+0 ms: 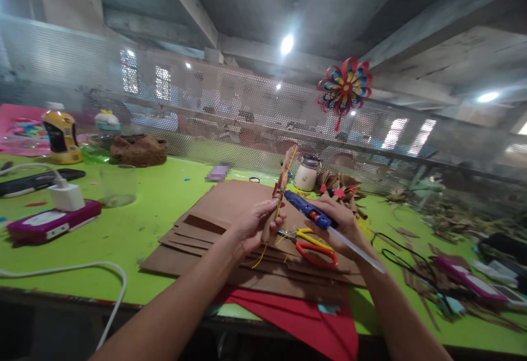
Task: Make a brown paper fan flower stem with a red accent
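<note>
My left hand (255,223) is closed round a rolled brown paper stick (285,171), held tilted above the stack of paper. A thin yellow string (292,157) runs along the stick, its loose end hanging below my fingers. In my right hand (335,218) is a blue hot glue gun (307,207), a clear glue stick poking out of its back. The gun's nozzle points at the paper stick, close to a small red piece on it; whether they touch I cannot tell. Under my hands, scissors (317,253) with red and yellow handles lie on brown paper sheets (230,196).
Red paper (304,317) sticks out at the table's front edge. Purple power strips (53,222) lie left and right, with cables. A clear cup (118,186), a yellow-and-black bottle (61,133) and a white jar (307,174) stand around. Brown scraps (457,218) cover the right side.
</note>
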Tool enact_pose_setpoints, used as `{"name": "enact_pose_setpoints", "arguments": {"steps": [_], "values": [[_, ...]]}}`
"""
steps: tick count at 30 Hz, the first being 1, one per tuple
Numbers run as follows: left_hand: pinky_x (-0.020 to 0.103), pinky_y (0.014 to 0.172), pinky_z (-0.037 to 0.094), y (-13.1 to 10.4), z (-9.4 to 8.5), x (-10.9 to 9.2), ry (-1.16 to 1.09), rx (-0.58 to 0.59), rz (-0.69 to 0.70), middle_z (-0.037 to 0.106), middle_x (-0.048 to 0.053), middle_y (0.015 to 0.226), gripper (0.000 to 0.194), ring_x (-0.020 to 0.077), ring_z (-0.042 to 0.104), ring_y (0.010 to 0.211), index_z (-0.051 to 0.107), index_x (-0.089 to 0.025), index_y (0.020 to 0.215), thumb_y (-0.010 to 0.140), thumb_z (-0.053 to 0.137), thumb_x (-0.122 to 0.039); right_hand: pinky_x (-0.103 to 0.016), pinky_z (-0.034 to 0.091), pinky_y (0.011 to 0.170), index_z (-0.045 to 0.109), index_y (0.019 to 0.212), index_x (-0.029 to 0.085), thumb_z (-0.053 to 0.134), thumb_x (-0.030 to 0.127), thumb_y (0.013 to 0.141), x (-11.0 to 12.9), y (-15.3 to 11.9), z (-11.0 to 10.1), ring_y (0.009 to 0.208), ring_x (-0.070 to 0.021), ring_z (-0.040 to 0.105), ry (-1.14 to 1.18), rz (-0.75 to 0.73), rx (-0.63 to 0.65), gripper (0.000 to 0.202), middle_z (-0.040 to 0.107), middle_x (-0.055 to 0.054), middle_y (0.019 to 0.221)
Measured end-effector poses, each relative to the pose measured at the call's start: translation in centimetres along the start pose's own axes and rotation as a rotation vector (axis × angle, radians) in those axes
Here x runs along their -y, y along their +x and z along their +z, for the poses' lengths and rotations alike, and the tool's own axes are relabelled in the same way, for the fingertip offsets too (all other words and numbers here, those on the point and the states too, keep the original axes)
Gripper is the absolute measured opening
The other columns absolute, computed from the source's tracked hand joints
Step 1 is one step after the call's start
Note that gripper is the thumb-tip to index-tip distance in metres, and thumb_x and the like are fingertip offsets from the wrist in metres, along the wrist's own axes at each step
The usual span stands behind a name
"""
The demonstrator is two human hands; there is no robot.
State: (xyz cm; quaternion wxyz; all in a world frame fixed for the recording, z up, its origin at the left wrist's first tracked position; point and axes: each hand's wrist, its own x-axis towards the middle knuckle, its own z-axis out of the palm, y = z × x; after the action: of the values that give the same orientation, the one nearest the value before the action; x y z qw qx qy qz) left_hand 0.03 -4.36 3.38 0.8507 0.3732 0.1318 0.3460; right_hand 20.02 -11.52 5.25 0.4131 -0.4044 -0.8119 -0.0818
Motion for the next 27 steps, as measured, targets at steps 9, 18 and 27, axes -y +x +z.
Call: {"name": "enact_pose_setpoints", "arguments": {"steps": [9, 18, 27], "values": [[0.011, 0.044, 0.040, 0.0, 0.2, -0.2, 0.029, -0.093, 0.023, 0.057, 0.005, 0.066, 0.010, 0.0045, 0.052, 0.050, 0.055, -0.010, 0.085, 0.080, 0.052, -0.018, -0.032, 0.046, 0.072, 0.057, 0.107, 0.021, 0.061, 0.024, 0.074, 1.0, 0.2, -0.4, 0.080, -0.0192, 0.056, 0.019, 0.023, -0.033, 0.034, 0.058, -0.008, 0.091], [0.012, 0.045, 0.040, 0.2, -0.1, 0.2, 0.127, -0.090, 0.086, 0.058, 0.004, 0.066, 0.009, 0.0052, 0.052, 0.051, 0.055, -0.010, 0.083, 0.079, 0.053, -0.018, -0.029, 0.045, 0.070, 0.060, 0.099, 0.021, 0.061, 0.023, 0.073, 0.6, 0.1, 0.0, 0.076, -0.0176, 0.056, 0.089, 0.044, -0.117, 0.026, 0.059, -0.005, 0.087], [0.013, 0.046, 0.038, 0.3, -0.1, 0.2, 0.119, -0.159, 0.196, 0.058, 0.005, 0.063, 0.011, 0.0058, 0.051, 0.050, 0.054, -0.010, 0.084, 0.078, 0.053, -0.019, -0.030, 0.043, 0.071, 0.061, 0.093, 0.017, 0.059, 0.035, 0.075, -3.6, -0.4, 0.7, 0.073, -0.0181, 0.055, -0.175, 0.227, -0.183, 0.026, 0.060, -0.006, 0.082]]}}
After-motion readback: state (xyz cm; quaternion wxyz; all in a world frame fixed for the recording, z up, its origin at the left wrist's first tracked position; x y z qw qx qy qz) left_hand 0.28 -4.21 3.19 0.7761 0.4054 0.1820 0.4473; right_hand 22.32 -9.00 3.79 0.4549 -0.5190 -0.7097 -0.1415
